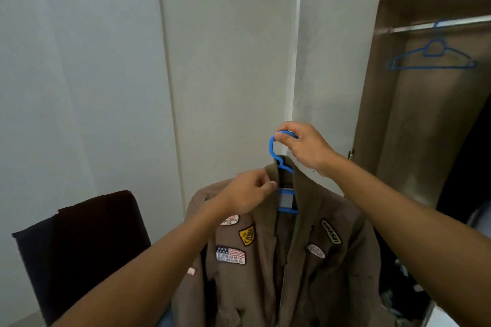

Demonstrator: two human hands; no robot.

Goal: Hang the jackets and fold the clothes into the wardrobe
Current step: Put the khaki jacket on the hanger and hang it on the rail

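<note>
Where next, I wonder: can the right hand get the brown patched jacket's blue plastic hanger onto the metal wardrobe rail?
Probably yes. The right hand grips the blue plastic hanger by its hook, the wardrobe stands open, and the metal wardrobe rail shows bare beside one empty blue hanger.

The jacket (279,260) was matt brown cloth with stitched patches (230,255); its hanger (276,151) was smooth glossy blue plastic. Right of it, the wardrobe (398,114) was wood-grained, its rail (441,24) shiny metal.

Dark cloth (87,241) is lying draped over a stand at lower left, sitting close against the pale wall panels (93,74) running behind it.
</note>
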